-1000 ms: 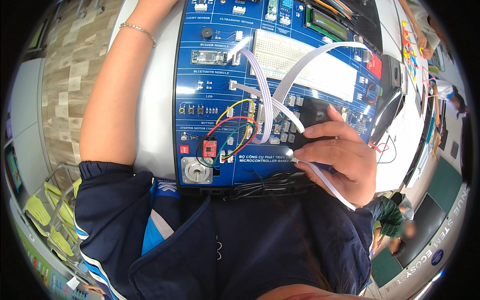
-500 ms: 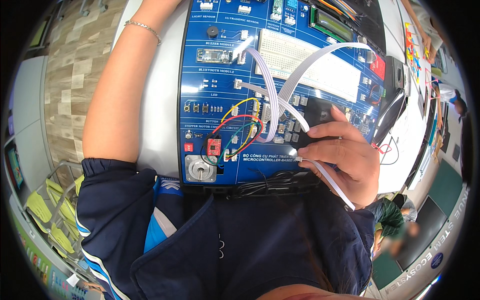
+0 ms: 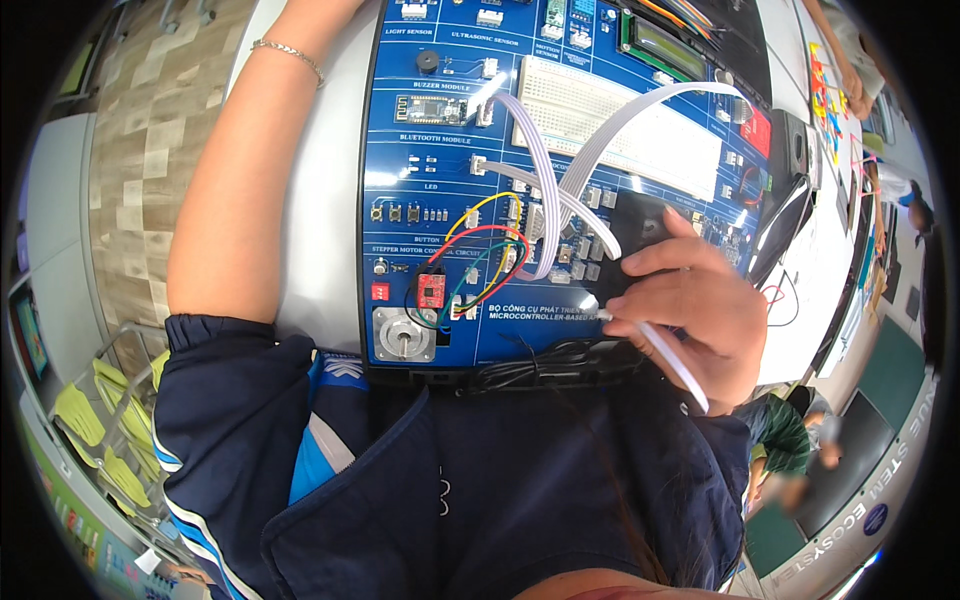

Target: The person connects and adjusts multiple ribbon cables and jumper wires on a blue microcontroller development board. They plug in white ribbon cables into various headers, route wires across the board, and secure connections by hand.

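Note:
My right hand [image 3: 695, 310] is closed on a white ribbon cable [image 3: 672, 362], pinching it between thumb and fingers near its small white plug [image 3: 604, 315]. The hand is over the lower right of a blue electronics training board [image 3: 560, 345], beside a black block [image 3: 635, 225]. Other ribbon cables [image 3: 548, 190] arch over the board between its sockets. Coloured jumper wires [image 3: 480, 228] loop around a small red driver module [image 3: 431, 291] above a stepper motor [image 3: 404, 335]. My left forearm reaches past the board's left side; my left hand [image 3: 325, 8] is cut off at the top edge, its fingers hidden.
A white breadboard [image 3: 620, 130] and a display module [image 3: 665, 50] sit on the board's upper part. Bundled black cable [image 3: 540, 365] lies along its near edge. A white table [image 3: 320, 220] is underneath. Other people are at the right, and green chairs [image 3: 110, 400] stand at the left.
My right hand has shifted slightly right and down, turning the held ribbon cable so its flat side shows more. The board appears a little shifted in view. My left arm is nearly still.

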A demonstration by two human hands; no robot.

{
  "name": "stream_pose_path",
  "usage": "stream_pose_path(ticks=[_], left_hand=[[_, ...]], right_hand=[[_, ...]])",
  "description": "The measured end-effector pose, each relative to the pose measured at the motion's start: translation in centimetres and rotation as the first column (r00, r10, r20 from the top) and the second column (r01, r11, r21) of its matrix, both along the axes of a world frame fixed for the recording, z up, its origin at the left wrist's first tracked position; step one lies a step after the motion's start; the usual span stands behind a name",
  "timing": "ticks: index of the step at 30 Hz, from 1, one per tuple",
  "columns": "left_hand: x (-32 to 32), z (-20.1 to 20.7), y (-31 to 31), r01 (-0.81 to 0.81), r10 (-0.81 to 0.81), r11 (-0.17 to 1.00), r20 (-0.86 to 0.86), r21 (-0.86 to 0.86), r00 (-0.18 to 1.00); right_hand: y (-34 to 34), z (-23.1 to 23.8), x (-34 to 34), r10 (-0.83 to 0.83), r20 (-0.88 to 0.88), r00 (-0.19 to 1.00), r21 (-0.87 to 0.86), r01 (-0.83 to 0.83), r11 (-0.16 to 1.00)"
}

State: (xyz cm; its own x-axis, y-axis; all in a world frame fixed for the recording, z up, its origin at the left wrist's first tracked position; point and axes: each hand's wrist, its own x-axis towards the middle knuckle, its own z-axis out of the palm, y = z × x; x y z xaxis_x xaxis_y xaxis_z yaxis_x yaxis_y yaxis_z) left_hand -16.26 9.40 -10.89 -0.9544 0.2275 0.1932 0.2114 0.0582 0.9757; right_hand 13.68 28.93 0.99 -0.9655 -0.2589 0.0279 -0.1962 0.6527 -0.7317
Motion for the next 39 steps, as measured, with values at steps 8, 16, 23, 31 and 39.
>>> stream_pose_path(ticks=[8, 16, 23, 31, 39], left_hand=[[-1.0, -1.6, 0.8, 0.05, -0.049, 0.996, -0.024, 0.076, 0.999], [-0.8, -1.5, 1.1, 0.059, -0.057, 0.99, -0.023, 0.126, 0.998], [-1.4, -1.7, 1.2, 0.039, -0.037, 0.997, -0.03, 0.068, 0.999], [-1.1, -1.3, 1.0, 0.01, -0.009, 1.0, -0.07, 0.024, 0.998], [-1.1, -1.5, 1.3, 0.058, -0.056, 0.993, -0.026, 0.102, 0.998]], right_hand=[[-0.4, -0.6, -0.3, -0.345, -0.15, 0.926, -0.086, 0.336, 0.938], [0.5, 0.3, -0.6, -0.438, 0.089, 0.895, -0.194, 0.446, 0.874], [0.8, 0.1, -1.2, -0.364, 0.211, 0.907, -0.385, 0.419, 0.822], [0.3, 0.0, -2.6, -0.437, 0.34, 0.833, -0.359, 0.545, 0.758], [1.6, -2.9, -1.3, -0.307, 0.225, 0.925, -0.777, 0.361, 0.516]])
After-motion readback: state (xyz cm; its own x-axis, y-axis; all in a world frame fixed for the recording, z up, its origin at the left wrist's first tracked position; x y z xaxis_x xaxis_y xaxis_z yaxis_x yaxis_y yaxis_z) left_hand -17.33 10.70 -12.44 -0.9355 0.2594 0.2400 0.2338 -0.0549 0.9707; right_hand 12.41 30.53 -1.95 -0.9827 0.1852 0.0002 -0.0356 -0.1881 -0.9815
